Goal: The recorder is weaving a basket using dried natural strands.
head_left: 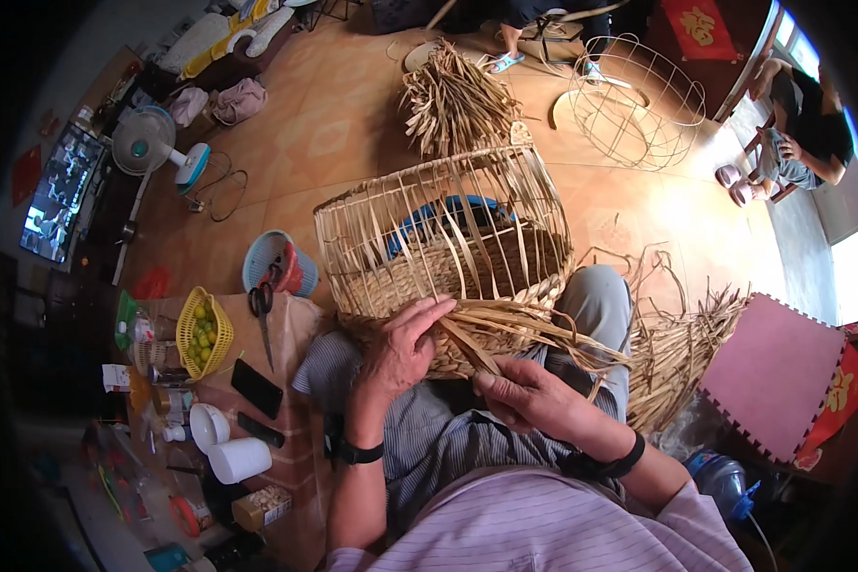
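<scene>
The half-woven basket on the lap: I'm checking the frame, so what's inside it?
Through the open ribs of the basket, a blue rounded form shows inside. The woven band hides its lower part, so its full shape cannot be seen.

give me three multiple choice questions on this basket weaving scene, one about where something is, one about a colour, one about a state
1. Where are the scissors?
A. on the low table to the person's left
B. inside the basket
C. on the pink foam mat

2. What colour is the small bowl of fruit?
A. yellow
B. black
C. purple

3. How far along is the basket on the lap?
A. fully woven to the rim
B. woven only at the lower part, with upright strips bare above
C. bare frame with nothing woven

Answers:
1. A, they lie on the table beside the fruit bowl.
2. A, its mesh wall is yellow.
3. B, the left hand and right hand work straw strands at the woven band, with open strips above.
</scene>
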### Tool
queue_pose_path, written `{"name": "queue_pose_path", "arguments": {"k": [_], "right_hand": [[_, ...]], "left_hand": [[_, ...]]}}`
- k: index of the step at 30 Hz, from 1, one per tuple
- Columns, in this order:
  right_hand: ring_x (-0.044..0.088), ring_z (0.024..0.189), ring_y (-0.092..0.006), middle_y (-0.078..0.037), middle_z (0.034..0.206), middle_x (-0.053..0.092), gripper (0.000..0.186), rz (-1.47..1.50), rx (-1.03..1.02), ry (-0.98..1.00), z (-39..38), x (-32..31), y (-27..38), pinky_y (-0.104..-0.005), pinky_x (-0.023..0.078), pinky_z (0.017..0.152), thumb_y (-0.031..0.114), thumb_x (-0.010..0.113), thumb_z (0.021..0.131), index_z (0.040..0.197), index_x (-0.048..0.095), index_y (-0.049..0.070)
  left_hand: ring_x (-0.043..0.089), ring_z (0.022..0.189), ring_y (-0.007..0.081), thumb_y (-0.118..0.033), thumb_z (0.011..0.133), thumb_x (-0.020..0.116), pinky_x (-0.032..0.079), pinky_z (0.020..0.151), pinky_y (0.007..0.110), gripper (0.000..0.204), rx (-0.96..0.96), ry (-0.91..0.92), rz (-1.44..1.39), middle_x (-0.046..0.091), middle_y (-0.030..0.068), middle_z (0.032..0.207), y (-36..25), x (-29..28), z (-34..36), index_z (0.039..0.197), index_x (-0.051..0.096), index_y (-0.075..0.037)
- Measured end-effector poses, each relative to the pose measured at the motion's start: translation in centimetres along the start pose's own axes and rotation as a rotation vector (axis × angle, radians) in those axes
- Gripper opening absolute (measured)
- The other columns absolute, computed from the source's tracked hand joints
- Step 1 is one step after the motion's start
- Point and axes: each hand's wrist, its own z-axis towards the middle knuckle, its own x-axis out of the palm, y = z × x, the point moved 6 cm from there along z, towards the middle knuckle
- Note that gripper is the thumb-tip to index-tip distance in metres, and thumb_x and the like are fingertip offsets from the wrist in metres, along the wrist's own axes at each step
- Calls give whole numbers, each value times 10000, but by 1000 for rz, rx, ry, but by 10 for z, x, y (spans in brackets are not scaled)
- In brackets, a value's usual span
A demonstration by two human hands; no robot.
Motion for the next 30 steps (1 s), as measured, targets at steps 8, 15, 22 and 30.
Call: {"name": "queue_pose_path", "arguments": {"k": [8, 15, 22, 30], "right_hand": [[451, 474, -88, -7, 672, 511, 241, 420, 14, 110, -5, -3, 40, -218, 373, 433, 283, 470, 1110, 1115, 514, 46], [568, 488, -186, -60, 620, 506, 418, 397, -582, 196, -76, -62, 119, -289, 455, 433, 349, 309, 1125, 1266, 531, 24], [515, 817, -129, 28, 885, 511, 277, 797, -1153, 271, -103, -117, 120, -332, 412, 730, 250, 407, 1100, 1290, 599, 190], [689, 660, -176, -164, 980, 716, 322, -82, -212, 43, -38, -70, 57, -260, 547, 548, 103, 604, 1018, 1312, 553, -18]], "left_hand": [[692, 1114, 307, -134, 865, 766, 551, 964, 359, 358, -1, -79, -68, 722, 132, 1176, 10, 7, 4, 1211, 712, -58], [708, 961, 232, -95, 869, 771, 544, 843, 316, 307, -82, -139, -105, 722, 116, 1035, 6, 7, 3, 1162, 718, -15], [699, 810, 228, -136, 910, 757, 532, 734, 316, 231, -125, -233, -40, 704, 116, 878, 21, 15, 1, 1074, 701, 16], [689, 772, 333, -186, 913, 752, 529, 683, 377, 207, -155, -246, 60, 688, 173, 846, 19, 12, 9, 967, 675, -1]]}}
